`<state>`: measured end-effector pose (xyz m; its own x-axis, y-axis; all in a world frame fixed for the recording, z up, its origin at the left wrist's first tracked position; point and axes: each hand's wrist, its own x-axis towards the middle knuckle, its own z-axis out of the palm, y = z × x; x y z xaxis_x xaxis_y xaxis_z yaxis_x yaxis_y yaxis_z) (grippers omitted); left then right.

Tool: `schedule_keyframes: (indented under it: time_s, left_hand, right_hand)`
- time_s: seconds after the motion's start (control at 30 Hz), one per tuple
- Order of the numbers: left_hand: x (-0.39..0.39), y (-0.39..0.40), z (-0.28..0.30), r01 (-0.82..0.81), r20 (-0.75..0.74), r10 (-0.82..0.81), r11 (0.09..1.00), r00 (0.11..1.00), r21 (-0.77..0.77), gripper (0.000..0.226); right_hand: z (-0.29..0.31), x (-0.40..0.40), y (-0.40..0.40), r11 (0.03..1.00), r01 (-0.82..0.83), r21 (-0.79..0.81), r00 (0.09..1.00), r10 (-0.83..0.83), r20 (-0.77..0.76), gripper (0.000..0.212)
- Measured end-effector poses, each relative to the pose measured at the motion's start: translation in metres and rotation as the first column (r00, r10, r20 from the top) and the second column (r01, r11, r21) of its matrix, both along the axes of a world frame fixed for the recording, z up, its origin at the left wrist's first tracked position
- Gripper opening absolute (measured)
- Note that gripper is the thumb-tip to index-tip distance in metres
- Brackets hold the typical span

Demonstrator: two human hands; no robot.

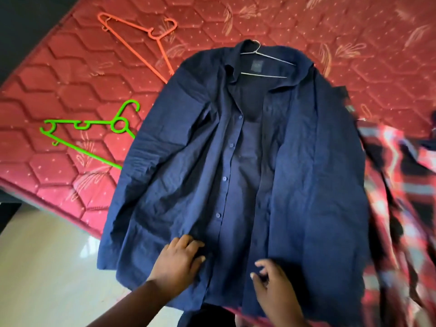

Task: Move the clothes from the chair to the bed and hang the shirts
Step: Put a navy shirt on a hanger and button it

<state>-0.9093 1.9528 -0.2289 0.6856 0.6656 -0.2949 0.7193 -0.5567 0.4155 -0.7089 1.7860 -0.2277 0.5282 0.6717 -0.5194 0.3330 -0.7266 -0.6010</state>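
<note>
**Navy shirt laid out on the bed, hanger already in the collar**

So here's my navy shirt [179,175] spread flat on the red quilted mattress [70,74], front side up. It's a dark blue button-up, unbuttoned all the way, so the two front panels fall apart and you can see the inside back of it down the middle. A row of matching blue buttons runs along the edge of the left-hand panel. The fabric is pretty wrinkled, especially the sleeve on the left side. The hem hangs a bit over the mattress edge towards me.

There's a thin wire hanger [264,57] sitting inside the collar, hook poking out the top.

My left hand [179,258] is resting on the lower part of the button panel, fingers bent and pressing into the cloth, not clearly grabbing anything. My right hand [271,277] is just beside it near the hem of the other panel, fingers loosely curled, holding nothing that I can see.

Off to the left on the mattress are an orange hanger [141,36] and a green hanger [94,135], both partly tucked under the shirt. A red plaid shirt [401,197] lies on the right, blurry.
</note>
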Motion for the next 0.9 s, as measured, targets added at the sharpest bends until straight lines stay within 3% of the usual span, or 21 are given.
schedule_keyframes:
  time_s: [0.07,0.17,0.33,0.43,0.57,0.67,0.7,0.8,0.9]
  left_hand:
    - [0.001,-0.005,-0.001,-0.049,-0.081,0.043,0.997,0.996,-0.066,0.042]
    - [0.01,-0.021,0.006,-0.165,-0.087,0.152,0.974,0.984,-0.158,0.052]
    - [0.032,-0.045,0.003,-0.341,-0.044,0.339,0.92,0.94,-0.195,0.021]
    - [0.038,-0.048,-0.003,-0.472,-0.014,0.484,0.844,0.875,-0.254,0.005]
    - [0.041,-0.043,-0.002,-0.555,0.061,0.65,0.69,0.757,-0.464,0.017]
    - [0.052,-0.035,0.017,-0.506,0.089,0.812,0.441,0.577,-0.741,0.012]
    - [0.056,-0.033,0.026,-0.466,0.093,0.832,0.395,0.547,-0.792,0.011]
    - [0.069,-0.031,0.049,-0.342,0.105,0.834,0.333,0.542,-0.879,0.013]
    - [0.088,-0.035,0.058,-0.265,0.112,0.788,0.332,0.605,-0.905,0.016]
  right_hand:
    - [-0.005,-0.007,-0.001,0.995,0.078,-0.059,0.997,-0.078,-0.012,0.027]
    - [-0.008,-0.009,0.005,0.995,0.102,0.021,0.994,-0.103,0.034,0.028]
    - [-0.002,-0.003,0.015,0.99,0.117,0.081,0.986,-0.125,0.109,0.028]
    - [-0.004,-0.002,0.022,0.986,0.114,0.122,0.978,-0.133,0.163,0.028]
    - [-0.007,-0.007,0.047,0.996,0.069,0.06,0.964,-0.082,0.253,0.04]
    - [-0.008,-0.012,0.06,0.999,0.04,-0.013,0.921,-0.032,0.388,0.04]
    - [-0.008,-0.011,0.062,0.999,0.045,-0.026,0.907,-0.03,0.421,0.038]
    - [-0.008,-0.005,0.065,0.995,0.096,0.002,0.909,-0.088,0.407,0.033]
    - [0.001,0.009,0.06,0.917,0.37,0.146,0.909,-0.39,0.149,0.025]
